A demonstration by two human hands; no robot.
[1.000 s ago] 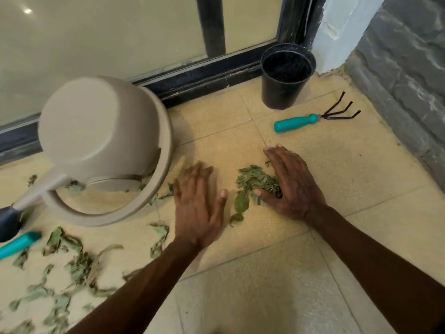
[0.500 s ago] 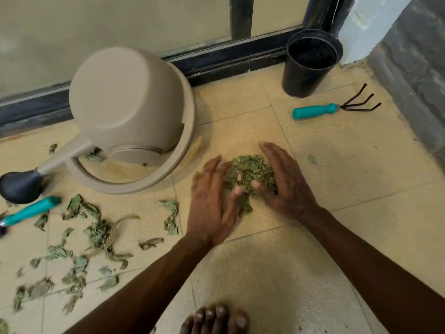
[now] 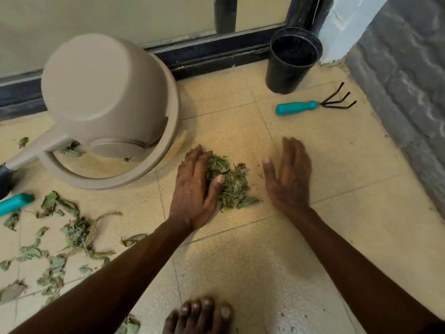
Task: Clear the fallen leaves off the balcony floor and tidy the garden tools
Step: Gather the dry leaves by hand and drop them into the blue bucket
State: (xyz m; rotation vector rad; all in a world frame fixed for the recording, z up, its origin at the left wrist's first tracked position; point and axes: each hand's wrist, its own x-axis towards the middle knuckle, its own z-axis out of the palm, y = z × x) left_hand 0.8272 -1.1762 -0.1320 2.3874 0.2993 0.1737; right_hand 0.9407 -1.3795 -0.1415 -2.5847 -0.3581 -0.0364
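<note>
Two hands lie flat on the balcony floor (image 3: 337,237), fingers straight. The left hand (image 3: 195,186) touches the left side of a heap of leaves (image 3: 231,182) mid-floor, its thumb on the heap. The right hand (image 3: 289,174) rests just beside it, apart. Loose leaves (image 3: 72,232) litter the floor's left edge. A teal-handled rake (image 3: 296,108) lies near a black pot (image 3: 292,61) in the far right corner.
</note>
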